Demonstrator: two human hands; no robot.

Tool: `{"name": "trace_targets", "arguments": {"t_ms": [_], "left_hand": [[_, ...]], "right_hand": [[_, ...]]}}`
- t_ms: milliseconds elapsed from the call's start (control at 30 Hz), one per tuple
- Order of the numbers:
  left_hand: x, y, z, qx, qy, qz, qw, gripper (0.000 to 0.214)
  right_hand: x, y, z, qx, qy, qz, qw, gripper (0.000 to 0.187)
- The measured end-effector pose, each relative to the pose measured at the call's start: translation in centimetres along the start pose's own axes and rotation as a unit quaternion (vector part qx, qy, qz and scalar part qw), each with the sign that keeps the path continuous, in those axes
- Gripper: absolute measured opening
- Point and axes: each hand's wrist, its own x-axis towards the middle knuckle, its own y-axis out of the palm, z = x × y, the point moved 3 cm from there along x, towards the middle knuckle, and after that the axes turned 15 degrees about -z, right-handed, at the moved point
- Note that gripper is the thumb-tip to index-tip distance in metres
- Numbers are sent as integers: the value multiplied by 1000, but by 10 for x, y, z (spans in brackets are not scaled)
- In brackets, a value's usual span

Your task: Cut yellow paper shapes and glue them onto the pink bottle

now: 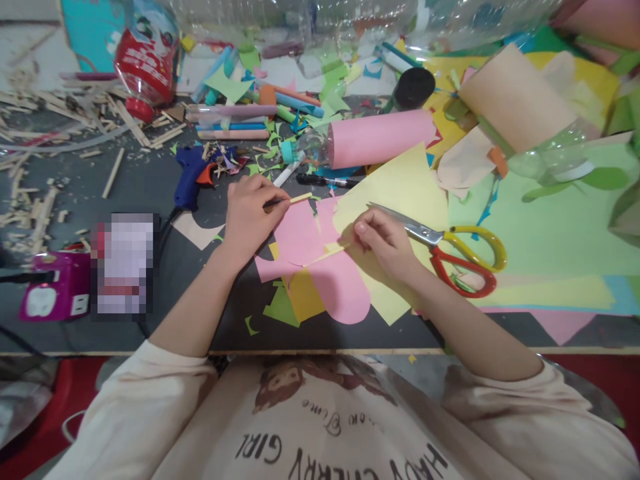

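Observation:
My left hand (254,217) is closed, thumb and finger pinching a short yellow paper strip (301,198) that points right. Between the curled fingers of my right hand (384,241) is the end of a second, longer yellow strip (326,255), reaching left over pink paper. Cut pink paper pieces (347,297) lie below and between the hands, partly over orange and green scraps. Under my right hand is a pale yellow sheet (400,187). Scissors (429,233) with one yellow and one red handle lie just beyond and to the right of that hand.
A blue glue gun (188,177) lies left of my left hand. Behind are a pink-wrapped bottle (383,139), a black marker (325,180) and paper tubes. Wood sticks, a red bottle (149,63) and a purple box (57,287) are at left; green sheets (565,233) at right.

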Motion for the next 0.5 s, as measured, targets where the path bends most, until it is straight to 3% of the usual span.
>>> {"name": "trace_targets", "arguments": {"t_ms": [167,267,367,433,500], "left_hand": [[1,-3,-2,-14,5,13,1000,18],[2,-9,-12,-52,-16,-6,999,9],[2,-13,-20,-75,-34,-27,996,21],[1,-13,-23,-78,-42,-24,996,28],[-1,-14,-24,-76,-62,-12,995,33]], "right_hand": [[0,3,-1,5,3,2,1000,39],[0,0,1,-25,-10,-3,1000,47],[0,-5,1,-97,-18,10,995,59],[0,-6,3,-122,-51,24,991,61],[-1,-4,6,-140,-108,51,983,51]]}}
